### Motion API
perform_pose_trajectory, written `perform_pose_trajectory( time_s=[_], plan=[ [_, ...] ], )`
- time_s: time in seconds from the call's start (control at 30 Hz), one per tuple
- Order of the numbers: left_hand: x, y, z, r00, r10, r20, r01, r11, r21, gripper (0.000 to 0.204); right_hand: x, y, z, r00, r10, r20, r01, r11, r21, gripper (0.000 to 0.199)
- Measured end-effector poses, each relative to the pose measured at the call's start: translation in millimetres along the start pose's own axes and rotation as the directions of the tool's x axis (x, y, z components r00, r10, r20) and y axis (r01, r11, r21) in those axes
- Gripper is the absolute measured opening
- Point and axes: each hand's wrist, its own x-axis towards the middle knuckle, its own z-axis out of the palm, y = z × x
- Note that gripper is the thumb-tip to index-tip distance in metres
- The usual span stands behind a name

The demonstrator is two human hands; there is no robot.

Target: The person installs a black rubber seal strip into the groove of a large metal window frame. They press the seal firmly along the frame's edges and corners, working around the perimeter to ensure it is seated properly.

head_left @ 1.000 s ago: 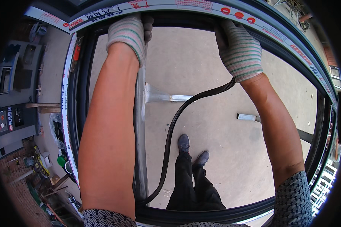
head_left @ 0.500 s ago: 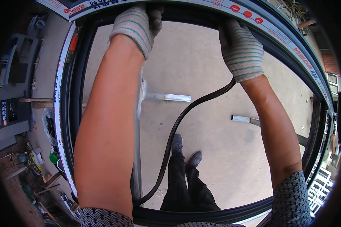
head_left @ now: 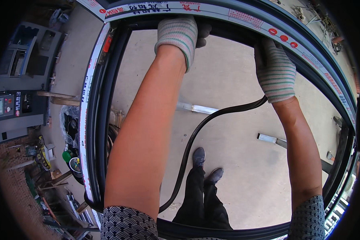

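A large window-like frame (head_left: 220,14) with a black inner edge and printed protective film surrounds my view of the floor. At its far bar, my left hand (head_left: 179,38), in a striped knit glove with grey fingers, is closed with its fingers curled against the black inner edge; what they grip is hidden. Farther right on the same bar, my right hand (head_left: 275,72), gloved alike, is closed against the edge. A black rubber strip (head_left: 193,138) comes out from under my right hand and hangs in a loose S-curve down to the near left side of the frame.
Metal support legs (head_left: 204,109) show through the opening, with my shoes (head_left: 199,157) on the concrete floor below. Grey machinery with a control panel (head_left: 6,106) stands at left, beside a green-lidded container (head_left: 68,155) and scattered tools.
The view has shifted, so the frame now sits farther right and lower in it. My left hand has slid slightly right along the far bar, closer to my right hand, which keeps its place.
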Motion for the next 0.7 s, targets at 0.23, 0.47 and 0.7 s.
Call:
perform_pose_trajectory(
  time_s=[0.23,0.47,0.7],
  plan=[
    [11,-1,7,0.998,0.055,0.006,-0.054,0.998,-0.027,0.048,6,3,-6,0.998,0.054,0.044,-0.052,0.998,-0.033,0.013],
    [35,-4,-32,0.986,0.042,0.158,-0.010,0.980,-0.199,0.047,8,-8,-6,0.999,0.032,0.038,-0.033,0.999,0.039,0.017],
    [37,0,-37,0.971,0.042,0.235,-0.022,0.996,-0.086,0.038,12,-7,-7,0.997,0.056,0.059,-0.059,0.997,0.042,0.020]
  ],
)
